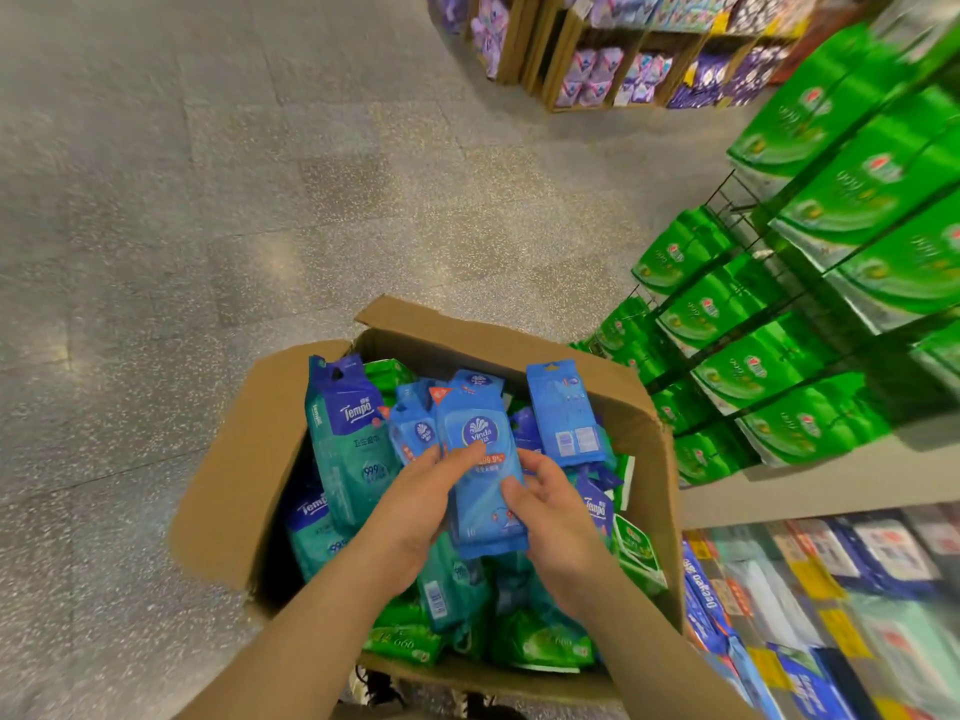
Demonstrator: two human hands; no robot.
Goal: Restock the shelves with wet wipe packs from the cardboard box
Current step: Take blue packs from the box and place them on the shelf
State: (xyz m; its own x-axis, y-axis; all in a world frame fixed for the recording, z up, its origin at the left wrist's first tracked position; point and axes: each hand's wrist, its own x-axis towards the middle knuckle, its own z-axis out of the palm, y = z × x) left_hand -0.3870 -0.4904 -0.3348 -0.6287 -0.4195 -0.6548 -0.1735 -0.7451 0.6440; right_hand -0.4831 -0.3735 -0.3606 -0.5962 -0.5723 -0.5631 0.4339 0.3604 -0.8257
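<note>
An open cardboard box (239,475) sits on the floor, full of blue, teal and green wet wipe packs. Over its middle I hold a light blue Vinda pack (480,459) upright with both hands. My left hand (421,504) grips its left edge, thumb on the front. My right hand (548,504) curls round its right edge, fingers on the front. More small blue Vinda packs (566,413) stand behind it. Tall teal Tempo packs (350,439) lean at the box's left side.
To the right are wire shelves with green wipe packs (748,376). Below them, a shelf of blue and white packs (831,589) runs along the lower right. Wooden racks with purple goods (613,65) stand far back. The speckled floor (208,200) stretches left.
</note>
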